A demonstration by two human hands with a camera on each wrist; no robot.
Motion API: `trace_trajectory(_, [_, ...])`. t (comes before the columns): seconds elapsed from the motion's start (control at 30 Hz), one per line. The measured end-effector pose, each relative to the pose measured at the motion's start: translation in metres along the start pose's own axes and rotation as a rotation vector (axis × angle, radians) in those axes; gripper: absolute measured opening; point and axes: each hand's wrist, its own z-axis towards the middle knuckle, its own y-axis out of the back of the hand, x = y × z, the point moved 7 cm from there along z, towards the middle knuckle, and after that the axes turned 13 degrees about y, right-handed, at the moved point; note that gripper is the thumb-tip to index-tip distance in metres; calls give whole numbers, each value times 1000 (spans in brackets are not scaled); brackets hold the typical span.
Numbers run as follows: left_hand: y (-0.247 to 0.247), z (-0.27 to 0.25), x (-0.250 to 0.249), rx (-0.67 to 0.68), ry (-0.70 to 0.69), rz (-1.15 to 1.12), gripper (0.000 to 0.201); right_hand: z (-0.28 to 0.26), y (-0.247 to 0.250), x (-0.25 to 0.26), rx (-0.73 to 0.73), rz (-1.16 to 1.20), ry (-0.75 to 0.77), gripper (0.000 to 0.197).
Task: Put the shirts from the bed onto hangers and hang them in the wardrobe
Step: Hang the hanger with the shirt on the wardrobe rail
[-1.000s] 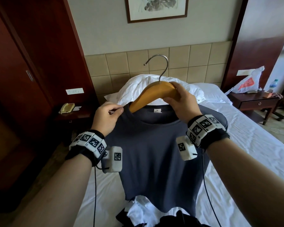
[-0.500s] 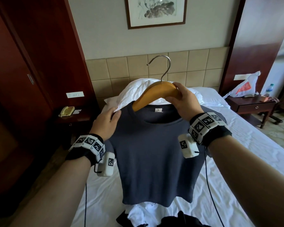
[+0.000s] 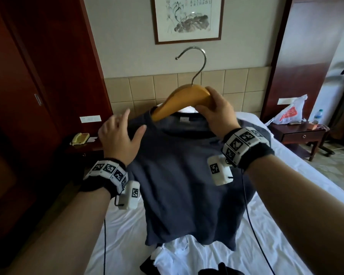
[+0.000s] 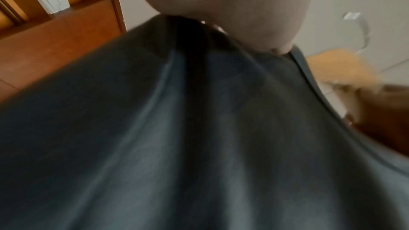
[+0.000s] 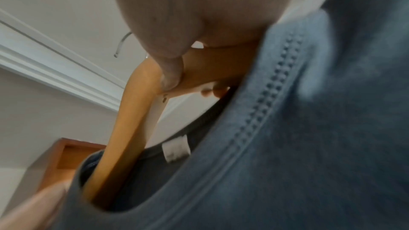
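Note:
A dark grey T-shirt [image 3: 187, 175] hangs on a wooden hanger [image 3: 179, 104] with a metal hook [image 3: 197, 62], held up over the bed [image 3: 286, 215]. My right hand [image 3: 216, 114] grips the hanger's right arm at the collar; the right wrist view shows its thumb [image 5: 170, 69] on the wood of the hanger [image 5: 124, 128], whose left arm runs inside the neck of the T-shirt [image 5: 287, 146]. My left hand [image 3: 119, 133] lies open, its straight fingers on the shirt's left shoulder. The T-shirt [image 4: 199, 137] fills the left wrist view. More shirts, white [image 3: 179, 255] and black, lie on the bed below.
The dark red wardrobe [image 3: 28, 96] stands to the left. A nightstand with a yellow phone [image 3: 78, 138] sits beside it. On the right, another nightstand [image 3: 302, 135] carries a plastic bag and a bottle. A framed picture [image 3: 189, 16] hangs on the wall ahead.
The hanger and shirt rose, lifting the hem above the clothes on the bed. My left hand released its pinch on the collar and now lies flat on the left shoulder.

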Motion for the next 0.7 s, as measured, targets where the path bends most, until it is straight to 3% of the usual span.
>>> trace_trajectory(0.2, [-8,-6,-44,184,-131,-72,82,-6,-14,2,102,26,-22,58])
trace_trajectory(0.43, [-2,-16,-77,172,-132,-41,75,-19,-25,3,127,112,5,65])
trace_trajectory(0.7, [-1,-39,-81,185,-72,-61,69,-33,-26,2,209,152,34,54])
